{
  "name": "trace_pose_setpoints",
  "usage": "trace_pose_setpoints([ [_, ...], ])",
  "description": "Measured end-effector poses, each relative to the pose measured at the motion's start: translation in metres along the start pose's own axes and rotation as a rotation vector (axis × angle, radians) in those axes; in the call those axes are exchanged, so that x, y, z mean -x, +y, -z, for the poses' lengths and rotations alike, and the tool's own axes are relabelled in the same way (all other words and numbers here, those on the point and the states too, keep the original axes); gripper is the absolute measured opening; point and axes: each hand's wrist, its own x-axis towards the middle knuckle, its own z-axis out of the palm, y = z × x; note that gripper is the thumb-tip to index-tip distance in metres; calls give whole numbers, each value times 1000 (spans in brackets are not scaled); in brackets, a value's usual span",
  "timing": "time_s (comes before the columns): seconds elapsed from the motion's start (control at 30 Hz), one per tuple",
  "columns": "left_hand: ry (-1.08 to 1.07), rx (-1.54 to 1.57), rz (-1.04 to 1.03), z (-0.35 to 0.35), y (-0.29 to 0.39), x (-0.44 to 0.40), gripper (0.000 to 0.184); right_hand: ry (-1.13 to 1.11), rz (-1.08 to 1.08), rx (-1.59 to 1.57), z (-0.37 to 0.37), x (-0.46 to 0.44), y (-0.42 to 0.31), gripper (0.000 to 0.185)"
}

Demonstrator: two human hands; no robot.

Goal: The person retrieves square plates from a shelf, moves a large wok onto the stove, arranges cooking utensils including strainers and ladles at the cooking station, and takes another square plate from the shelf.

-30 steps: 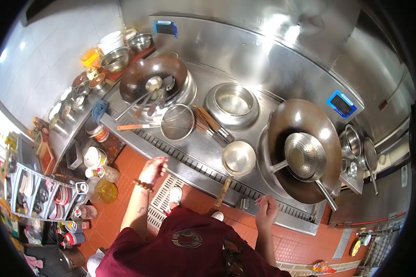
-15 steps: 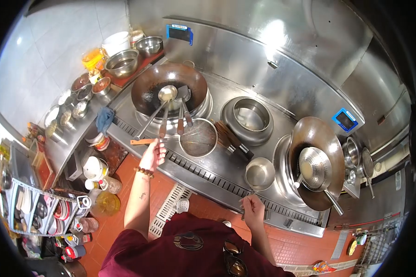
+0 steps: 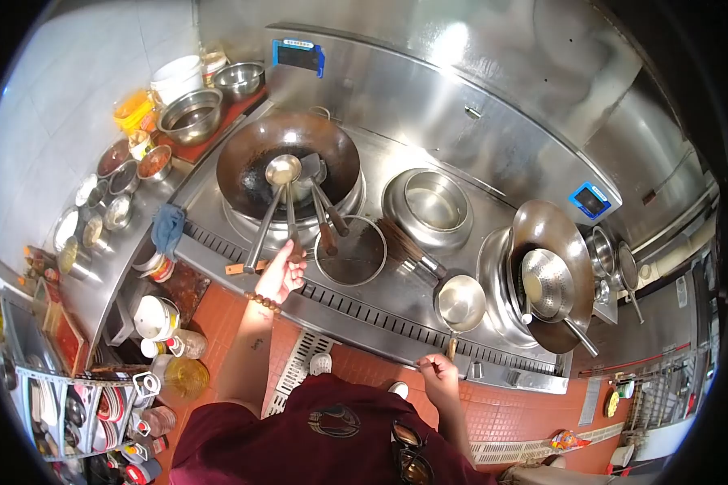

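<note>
A dark wok (image 3: 239,145) at the left holds a ladle (image 3: 283,170) and a spatula (image 3: 309,167), with several handles leaning over its near rim. My left hand (image 3: 280,277), with a bead bracelet at the wrist, has its fingers curled around the wooden end of the ladle's handle. Beside it sits a round mesh strainer (image 3: 350,252). My right hand (image 3: 439,374) is closed at the stove's front edge. A deep metal scoop (image 3: 461,301) stands just above it, its handle running down to my fingers; the grip is partly hidden.
A second wok (image 3: 570,242) on the right holds a perforated strainer (image 3: 547,284). Between the woks is a metal burner ring with a pot (image 3: 435,202). Wooden-handled brushes (image 3: 408,246) lie near the front. Condiment bowls (image 3: 154,163) line the left counter.
My left hand has moved up and right onto the ladle's handle. The handles over the wok have swung right. The scoop's handle now points more straight toward me. The view has shifted slightly.
</note>
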Motion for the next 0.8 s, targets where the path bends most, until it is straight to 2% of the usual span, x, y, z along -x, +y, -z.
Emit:
trace_pose_setpoints([
  [0.1, 21, -7, -22, -3, -1, -15, 43, -35, -44, 0, -8, 1, -22, 13],
  [0.23, 84, -84, -121, -12, -7, -25, 29, -45, -94, -52, -14, 3, -30, 13],
  [0.37, 6, 28, -137, -12, -3, -26, 22, -19, -88, -59, -17, 7, -27, 15],
  [0.8, -650, 564, -137, -49, 6, 27, 16, -22, -120, -88, -20, 13, -31, 14],
])
